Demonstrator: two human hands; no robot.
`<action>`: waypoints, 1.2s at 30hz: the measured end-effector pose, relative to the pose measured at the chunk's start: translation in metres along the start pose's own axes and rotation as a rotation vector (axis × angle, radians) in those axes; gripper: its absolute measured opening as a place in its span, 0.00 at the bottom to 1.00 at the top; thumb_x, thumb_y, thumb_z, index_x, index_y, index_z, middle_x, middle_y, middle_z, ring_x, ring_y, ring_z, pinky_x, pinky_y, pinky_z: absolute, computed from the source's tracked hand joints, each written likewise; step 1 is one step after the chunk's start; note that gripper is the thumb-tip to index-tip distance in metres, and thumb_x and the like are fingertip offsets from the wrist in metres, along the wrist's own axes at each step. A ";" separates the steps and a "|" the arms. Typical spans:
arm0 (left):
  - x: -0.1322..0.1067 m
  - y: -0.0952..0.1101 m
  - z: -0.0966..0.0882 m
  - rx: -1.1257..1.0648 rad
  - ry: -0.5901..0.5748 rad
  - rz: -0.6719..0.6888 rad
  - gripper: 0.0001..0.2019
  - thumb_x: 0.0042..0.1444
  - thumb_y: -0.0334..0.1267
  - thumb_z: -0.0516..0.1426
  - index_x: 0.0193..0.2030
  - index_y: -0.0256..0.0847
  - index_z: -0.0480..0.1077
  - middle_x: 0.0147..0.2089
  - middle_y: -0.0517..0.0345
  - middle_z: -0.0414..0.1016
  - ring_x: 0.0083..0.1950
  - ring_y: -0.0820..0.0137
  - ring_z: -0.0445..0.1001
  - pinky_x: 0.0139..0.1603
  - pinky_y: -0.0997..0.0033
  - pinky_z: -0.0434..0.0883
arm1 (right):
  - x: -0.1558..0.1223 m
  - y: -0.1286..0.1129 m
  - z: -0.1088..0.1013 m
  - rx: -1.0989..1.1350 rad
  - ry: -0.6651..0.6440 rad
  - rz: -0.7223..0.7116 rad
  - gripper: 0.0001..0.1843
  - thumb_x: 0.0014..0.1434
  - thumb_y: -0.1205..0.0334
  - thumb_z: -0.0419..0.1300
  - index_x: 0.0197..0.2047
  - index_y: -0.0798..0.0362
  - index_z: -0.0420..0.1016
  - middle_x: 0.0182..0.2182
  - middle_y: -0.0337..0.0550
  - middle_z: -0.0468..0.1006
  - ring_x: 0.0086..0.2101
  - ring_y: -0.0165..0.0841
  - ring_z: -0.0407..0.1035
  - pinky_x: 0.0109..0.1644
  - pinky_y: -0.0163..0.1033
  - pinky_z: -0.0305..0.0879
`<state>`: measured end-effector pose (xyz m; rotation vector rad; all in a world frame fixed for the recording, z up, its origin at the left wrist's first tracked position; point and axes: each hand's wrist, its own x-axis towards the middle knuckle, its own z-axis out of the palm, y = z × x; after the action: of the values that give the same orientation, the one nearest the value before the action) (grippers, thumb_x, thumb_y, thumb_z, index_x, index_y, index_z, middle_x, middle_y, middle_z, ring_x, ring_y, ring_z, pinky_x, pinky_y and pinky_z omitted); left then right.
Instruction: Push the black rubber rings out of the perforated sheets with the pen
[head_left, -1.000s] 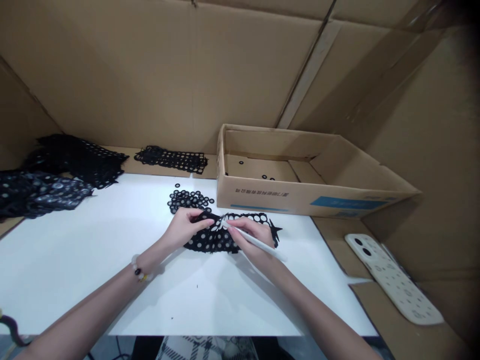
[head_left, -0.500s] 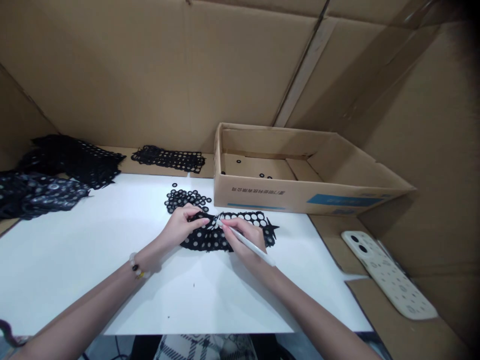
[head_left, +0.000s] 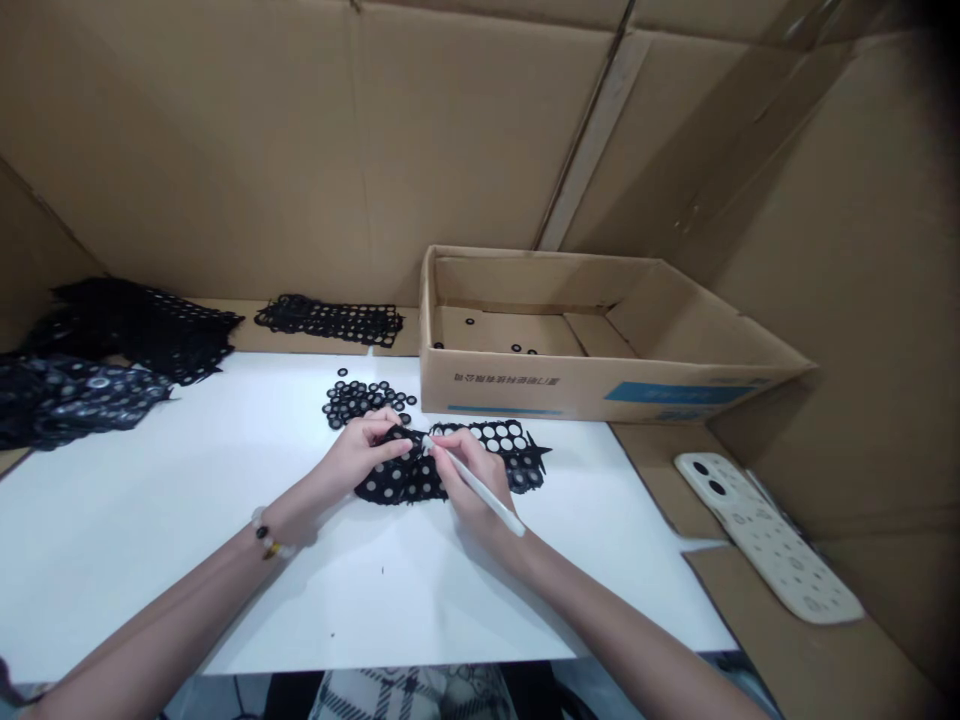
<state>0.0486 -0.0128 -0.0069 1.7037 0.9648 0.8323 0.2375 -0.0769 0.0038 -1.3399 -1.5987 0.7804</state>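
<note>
On the white board [head_left: 150, 560], a black perforated sheet [head_left: 397, 482] lay near the middle, its soft, thin material punched with rows of round holes, many still filled with pale discs. Its edges were ragged and pointed, and its middle was bunched up between the hands.

The left hand [head_left: 360, 455] rested on the board's surface with its fingers curled closed, pinching the gathered part of the sheet. The right hand [head_left: 469, 475] sat just beside it, its fingers closed around a slim white stylus [head_left: 484, 497], whose tip met the sheet close to the left fingertips. It looked as if the tip was in one of the holes, though that spot was too small to be sure. A beaded bracelet [head_left: 262, 535] circled the left wrist.

Just beyond the sheet on the board lay a heap of small black rings [head_left: 360, 402]. A cardboard box [head_left: 600, 395] stood at the board's far edge, with a few loose rings [head_left: 517, 350] inside. Piles of black sheets [head_left: 127, 325] lay past the board's far left corner, and a cream perforated plate [head_left: 765, 535] lay off its right edge.
</note>
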 end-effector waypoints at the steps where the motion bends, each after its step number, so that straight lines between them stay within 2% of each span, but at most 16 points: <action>1: 0.000 0.000 0.001 -0.032 -0.009 -0.008 0.15 0.55 0.45 0.59 0.23 0.37 0.69 0.35 0.57 0.66 0.40 0.67 0.64 0.45 0.68 0.61 | 0.000 0.000 0.001 -0.002 0.009 0.005 0.08 0.63 0.59 0.52 0.37 0.52 0.71 0.25 0.38 0.74 0.27 0.32 0.69 0.29 0.34 0.59; 5: -0.002 0.002 0.006 -0.098 0.004 -0.029 0.13 0.56 0.45 0.58 0.28 0.37 0.71 0.35 0.58 0.68 0.40 0.67 0.65 0.44 0.69 0.62 | -0.001 0.002 0.005 0.010 0.026 0.021 0.08 0.63 0.59 0.53 0.37 0.52 0.70 0.24 0.38 0.74 0.26 0.32 0.69 0.28 0.34 0.59; 11: -0.002 0.004 0.014 -0.010 0.181 -0.127 0.13 0.53 0.46 0.60 0.27 0.37 0.72 0.31 0.58 0.72 0.38 0.66 0.67 0.41 0.69 0.62 | 0.006 0.007 0.000 0.141 -0.027 0.063 0.09 0.62 0.56 0.56 0.38 0.51 0.72 0.27 0.39 0.78 0.27 0.33 0.72 0.31 0.34 0.64; 14: -0.004 0.003 0.013 -0.159 0.197 -0.283 0.14 0.50 0.48 0.62 0.28 0.37 0.72 0.30 0.57 0.74 0.34 0.67 0.70 0.36 0.70 0.63 | 0.009 0.009 -0.008 0.202 -0.012 0.061 0.09 0.60 0.55 0.59 0.35 0.52 0.74 0.31 0.42 0.80 0.32 0.35 0.75 0.36 0.37 0.68; 18: -0.009 0.005 0.010 -0.438 0.125 -0.484 0.17 0.46 0.50 0.65 0.33 0.36 0.73 0.32 0.52 0.78 0.32 0.65 0.74 0.32 0.70 0.65 | 0.012 0.010 -0.011 0.320 0.016 0.103 0.10 0.60 0.54 0.60 0.33 0.51 0.74 0.31 0.43 0.81 0.34 0.37 0.77 0.40 0.39 0.71; 20: -0.011 0.007 0.009 -0.494 0.153 -0.536 0.17 0.44 0.48 0.66 0.34 0.36 0.73 0.32 0.51 0.79 0.32 0.65 0.75 0.31 0.70 0.66 | 0.012 0.009 -0.010 0.387 -0.005 0.138 0.10 0.59 0.54 0.60 0.33 0.51 0.73 0.31 0.43 0.81 0.33 0.37 0.77 0.38 0.39 0.72; 23: -0.013 0.012 0.008 -0.553 0.214 -0.604 0.16 0.42 0.43 0.68 0.34 0.38 0.73 0.32 0.56 0.79 0.31 0.68 0.75 0.31 0.72 0.66 | 0.010 0.007 -0.008 0.449 -0.023 0.153 0.10 0.58 0.54 0.61 0.33 0.51 0.73 0.31 0.42 0.80 0.32 0.36 0.77 0.37 0.39 0.74; 28: -0.011 0.020 0.007 -0.615 0.056 -0.592 0.11 0.45 0.40 0.68 0.31 0.36 0.74 0.28 0.58 0.77 0.28 0.74 0.73 0.28 0.76 0.65 | 0.006 0.010 -0.008 0.425 -0.050 0.128 0.10 0.59 0.54 0.61 0.32 0.51 0.73 0.30 0.42 0.79 0.34 0.38 0.78 0.39 0.40 0.74; 36: -0.011 0.026 0.007 -0.569 -0.011 -0.537 0.11 0.47 0.40 0.66 0.35 0.36 0.77 0.35 0.54 0.80 0.33 0.70 0.75 0.34 0.74 0.68 | 0.005 0.011 -0.007 0.332 -0.060 0.123 0.11 0.60 0.54 0.59 0.32 0.51 0.72 0.30 0.41 0.79 0.34 0.37 0.77 0.41 0.40 0.73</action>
<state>0.0554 -0.0313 0.0152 0.9025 0.9939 0.6491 0.2486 -0.0701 -0.0021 -1.1887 -1.3679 1.1175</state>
